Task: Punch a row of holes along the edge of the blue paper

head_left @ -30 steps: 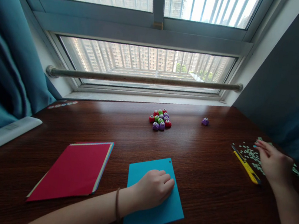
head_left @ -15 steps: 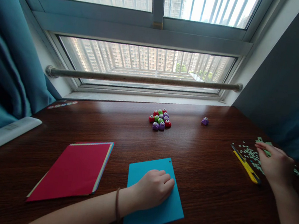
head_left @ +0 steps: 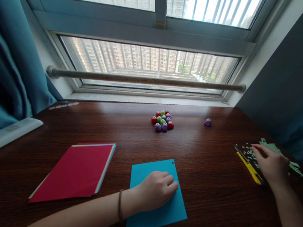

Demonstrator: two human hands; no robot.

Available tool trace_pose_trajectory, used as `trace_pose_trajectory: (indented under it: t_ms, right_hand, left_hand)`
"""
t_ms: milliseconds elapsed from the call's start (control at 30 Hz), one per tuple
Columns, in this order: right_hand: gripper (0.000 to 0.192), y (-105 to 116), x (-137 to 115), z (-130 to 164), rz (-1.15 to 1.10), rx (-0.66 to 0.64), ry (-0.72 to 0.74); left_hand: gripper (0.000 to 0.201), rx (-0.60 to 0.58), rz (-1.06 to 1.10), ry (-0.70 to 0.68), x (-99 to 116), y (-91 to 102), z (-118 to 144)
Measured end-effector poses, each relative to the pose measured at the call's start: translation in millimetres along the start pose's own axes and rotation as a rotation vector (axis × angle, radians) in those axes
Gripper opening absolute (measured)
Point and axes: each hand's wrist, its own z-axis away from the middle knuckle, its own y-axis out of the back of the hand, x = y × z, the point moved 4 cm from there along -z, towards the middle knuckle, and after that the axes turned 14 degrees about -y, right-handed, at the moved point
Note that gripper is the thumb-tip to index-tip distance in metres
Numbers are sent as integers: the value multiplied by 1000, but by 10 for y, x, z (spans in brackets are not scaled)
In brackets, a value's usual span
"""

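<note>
My left hand [head_left: 155, 192] is closed and rests on a sheet of blue paper [head_left: 156, 223]. Whatever the curled fingers hold, if anything, is hidden beneath them. A small dark star-shaped mark shows near the paper's far right corner. Over at the right, my right hand [head_left: 272, 163] hovers at a scatter of tiny pale green paper bits [head_left: 247, 146], thumb and forefinger brought together in a pinch. Anything between those fingertips is too small to make out. Pale green paper strips [head_left: 297, 168] lie behind that hand, and a yellow utility knife [head_left: 249, 168] lies just left of it.
Red paper tops a stack of coloured sheets [head_left: 76, 174] on the left. Small red, green and purple craft punches [head_left: 163, 121] cluster near the window, with one purple punch [head_left: 208, 122] apart. A white elongated device [head_left: 6, 135] lies by the curtain [head_left: 4, 49].
My right hand has shifted left and slightly nearer to me, over the tiny green bits, uncovering more of the green strips. My left hand has stayed on the blue paper.
</note>
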Motion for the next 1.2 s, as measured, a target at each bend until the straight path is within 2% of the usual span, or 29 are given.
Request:
trace_pose_trajectory:
  t_ms: [100,233,500,733,900,1000,1067,1200]
  right_hand:
    - [22,-58,-111,57,-42,-44,19]
    - [20,-135,-416,193,-185,-135,90]
    - [16,-218,-1015,486,-367,-456,236]
    - [18,-222,-1280,650,-391,-537,345]
    - [19,-294,-1686,762,-402,-587,509]
    - [18,-448,-2022,749,-409,-617,546]
    - [18,-620,-2240,681,-439,-609,500]
    - [39,-1072,-2614,486,-489,-544,413]
  left_hand:
    - [16,-7,-14,-8,4,-5,0]
    - [12,-21,-42,-22,11,-20,6]
    - [6,-48,-61,-23,29,-49,20]
    - [12,-28,-57,-7,15,-73,7]
    - [17,-36,-27,-19,2,-55,0]
    - [19,-40,-22,-27,-5,-50,-1]
    - [20,-32,-23,-32,-7,-53,0]
    - [19,-17,-23,-31,-9,-63,10]
